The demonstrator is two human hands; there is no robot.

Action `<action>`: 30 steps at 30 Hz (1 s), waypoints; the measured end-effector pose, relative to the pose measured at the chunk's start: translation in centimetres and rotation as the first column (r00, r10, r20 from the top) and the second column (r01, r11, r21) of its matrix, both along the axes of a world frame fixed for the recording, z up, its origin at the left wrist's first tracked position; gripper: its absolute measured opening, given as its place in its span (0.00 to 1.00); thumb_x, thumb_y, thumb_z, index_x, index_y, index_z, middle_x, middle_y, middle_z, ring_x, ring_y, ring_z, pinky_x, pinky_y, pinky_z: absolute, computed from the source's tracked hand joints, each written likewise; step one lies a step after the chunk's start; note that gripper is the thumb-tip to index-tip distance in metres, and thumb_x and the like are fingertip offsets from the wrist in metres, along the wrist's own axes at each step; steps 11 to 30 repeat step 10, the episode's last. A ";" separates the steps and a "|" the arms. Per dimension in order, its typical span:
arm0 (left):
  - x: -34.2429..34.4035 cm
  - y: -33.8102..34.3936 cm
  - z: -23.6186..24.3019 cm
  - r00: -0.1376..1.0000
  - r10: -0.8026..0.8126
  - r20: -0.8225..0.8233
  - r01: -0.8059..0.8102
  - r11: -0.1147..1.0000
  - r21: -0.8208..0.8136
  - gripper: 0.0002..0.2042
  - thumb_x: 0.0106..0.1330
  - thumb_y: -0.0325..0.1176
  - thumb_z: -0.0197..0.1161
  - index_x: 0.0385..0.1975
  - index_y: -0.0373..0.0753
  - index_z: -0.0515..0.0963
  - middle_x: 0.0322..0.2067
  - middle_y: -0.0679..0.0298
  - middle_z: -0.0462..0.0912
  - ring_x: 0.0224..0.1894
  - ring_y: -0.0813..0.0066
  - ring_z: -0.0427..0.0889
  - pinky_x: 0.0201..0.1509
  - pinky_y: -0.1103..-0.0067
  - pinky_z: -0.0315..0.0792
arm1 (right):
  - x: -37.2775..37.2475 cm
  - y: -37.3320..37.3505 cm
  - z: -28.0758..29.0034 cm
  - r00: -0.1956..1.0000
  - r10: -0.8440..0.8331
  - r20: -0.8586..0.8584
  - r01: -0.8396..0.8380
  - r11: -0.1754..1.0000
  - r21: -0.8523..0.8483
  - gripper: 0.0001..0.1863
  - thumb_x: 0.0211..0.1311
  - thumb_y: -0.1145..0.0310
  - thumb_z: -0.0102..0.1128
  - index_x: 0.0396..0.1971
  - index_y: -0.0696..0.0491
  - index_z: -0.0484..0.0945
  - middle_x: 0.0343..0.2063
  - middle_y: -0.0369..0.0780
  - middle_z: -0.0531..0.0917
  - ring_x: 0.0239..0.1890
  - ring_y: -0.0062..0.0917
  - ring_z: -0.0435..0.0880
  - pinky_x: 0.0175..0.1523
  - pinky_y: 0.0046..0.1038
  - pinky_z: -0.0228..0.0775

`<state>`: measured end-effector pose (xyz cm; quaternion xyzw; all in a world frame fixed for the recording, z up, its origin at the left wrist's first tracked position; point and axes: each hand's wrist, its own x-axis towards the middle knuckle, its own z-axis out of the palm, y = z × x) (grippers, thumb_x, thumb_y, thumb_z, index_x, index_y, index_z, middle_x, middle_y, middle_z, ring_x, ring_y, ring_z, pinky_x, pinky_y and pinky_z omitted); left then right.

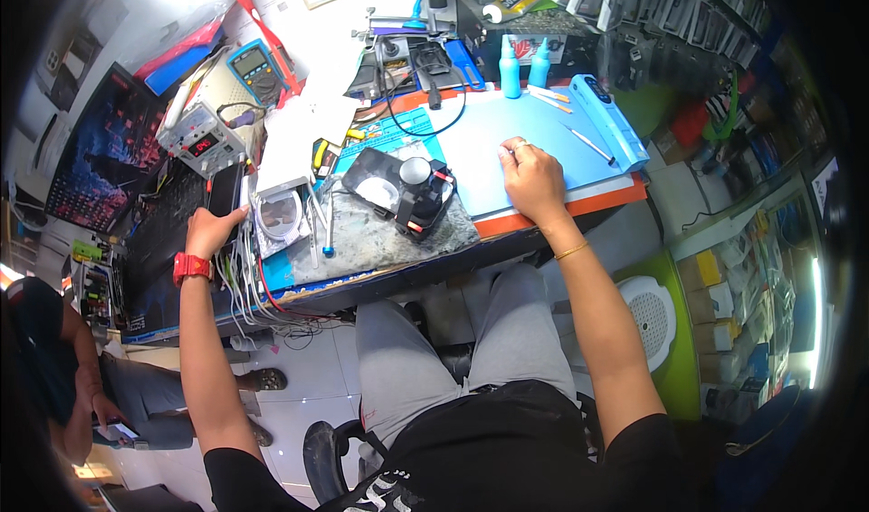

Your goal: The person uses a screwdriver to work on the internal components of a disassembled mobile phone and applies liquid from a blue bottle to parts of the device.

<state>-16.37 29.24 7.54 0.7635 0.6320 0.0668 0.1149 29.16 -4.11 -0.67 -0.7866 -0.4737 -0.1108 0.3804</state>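
At the left side of the bench my left hand [213,231], with a red watch on its wrist, grips the lower end of a dark phone [224,191], thumb on one side and fingers on the other. My right hand [536,184] rests on a light-blue work mat [480,168], its fingers curled together; whether they hold anything small cannot be made out. Between my hands stand a black device with a round metal cylinder [415,172] and a silver holder with a round window [279,215]. Tweezers and a screwdriver [328,231] lie beside the holder.
A power supply [201,141], multimeter [258,70] and monitor [100,150] stand at the left. Two blue bottles [510,68], pens and a blue long device [606,118] sit on the right. Cables [240,286] hang over the front edge. Another person [72,367] holds a phone at lower left.
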 end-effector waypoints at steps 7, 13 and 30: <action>-2.3 1.1 -1.1 0.972 -0.014 0.236 -0.010 0.995 0.099 0.48 0.54 0.59 0.82 0.52 0.09 0.80 0.54 0.27 0.87 0.59 0.40 0.89 0.65 0.60 0.81 | -0.2 0.1 0.3 0.999 0.019 -0.026 -0.018 1.000 0.025 0.10 0.77 0.63 0.63 0.44 0.52 0.88 0.39 0.48 0.92 0.42 0.50 0.92 0.49 0.48 0.84; -5.1 0.3 0.0 0.938 -0.053 0.343 0.060 0.998 -0.011 0.44 0.56 0.52 0.82 0.69 0.28 0.79 0.61 0.40 0.88 0.60 0.50 0.90 0.66 0.66 0.80 | 0.4 -0.1 -0.5 0.996 0.025 -0.086 -0.008 0.983 0.185 0.12 0.73 0.64 0.68 0.50 0.52 0.87 0.43 0.50 0.93 0.45 0.46 0.93 0.49 0.46 0.84; -5.1 0.3 0.0 0.938 -0.053 0.343 0.060 0.998 -0.011 0.44 0.56 0.52 0.82 0.69 0.28 0.79 0.61 0.40 0.88 0.60 0.50 0.90 0.66 0.66 0.80 | 0.4 -0.1 -0.5 0.996 0.025 -0.086 -0.008 0.983 0.185 0.12 0.73 0.64 0.68 0.50 0.52 0.87 0.43 0.50 0.93 0.45 0.46 0.93 0.49 0.46 0.84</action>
